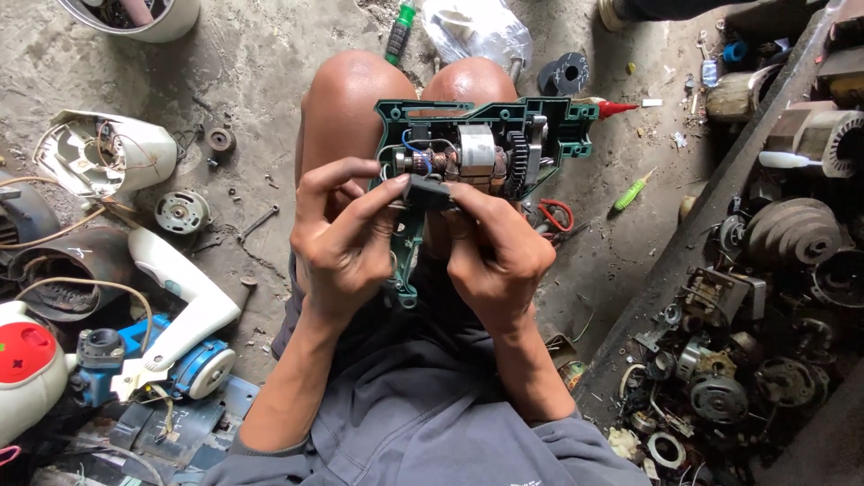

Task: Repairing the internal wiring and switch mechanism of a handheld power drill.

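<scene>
An opened green power-drill housing [490, 121] rests over my knees, showing its motor armature [454, 160], black gear and blue wires. My left hand [337, 238] grips the handle part of the housing, thumb and forefinger pinching a small dark switch block [430, 192]. My right hand [495, 247] holds the same block from the right and below, fingers curled against the housing. Both hands touch each other at the block.
Concrete floor littered with parts: a white appliance shell [103, 153] and small round motor [180, 212] on the left, a white-and-blue tool [175, 310] lower left, a green screwdriver [633, 191] on the right, and a heap of motors and windings [774, 297] at right.
</scene>
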